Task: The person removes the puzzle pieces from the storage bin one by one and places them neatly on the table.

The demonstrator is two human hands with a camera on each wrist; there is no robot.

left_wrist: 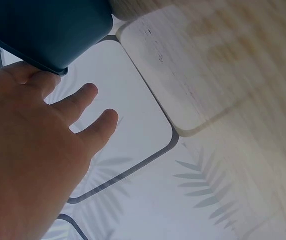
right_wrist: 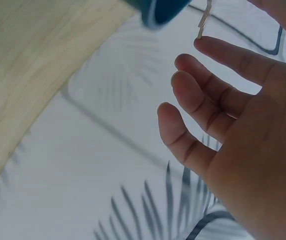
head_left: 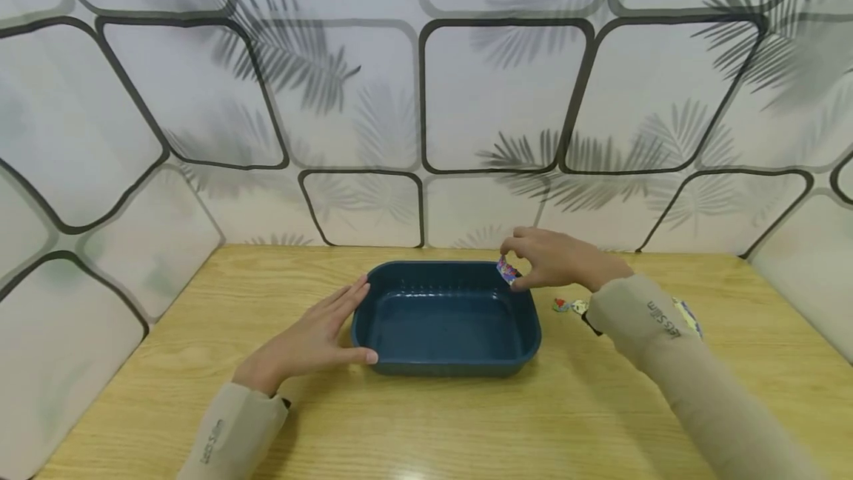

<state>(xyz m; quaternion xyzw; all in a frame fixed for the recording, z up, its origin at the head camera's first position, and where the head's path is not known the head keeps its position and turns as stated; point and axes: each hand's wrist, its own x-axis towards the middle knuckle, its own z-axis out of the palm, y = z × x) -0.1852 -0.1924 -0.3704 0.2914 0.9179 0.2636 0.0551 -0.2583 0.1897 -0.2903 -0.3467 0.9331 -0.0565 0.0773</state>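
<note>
A dark blue rectangular basin [head_left: 445, 328] sits on the table. My left hand [head_left: 316, 338] rests against its left end, fingers extended along the rim and thumb at the front left corner. In the left wrist view the fingertips touch the underside of the rim, while two fingers stand apart from it. At the back right corner of the basin, my right hand [head_left: 556, 258] pinches a small purple, red and white wrapper [head_left: 506, 270] between thumb and index finger. Only the thin edge of that wrapper shows in the right wrist view; whether it contains anything cannot be told.
Beside the basin, partly behind the right sleeve, lies a small red, green and yellow wrapper [head_left: 566, 306]. Another yellow and blue wrapper [head_left: 688, 317] shows past the right forearm. A patterned wall [head_left: 506, 95] with leaf prints borders the wooden table [head_left: 426, 421] at the back and sides.
</note>
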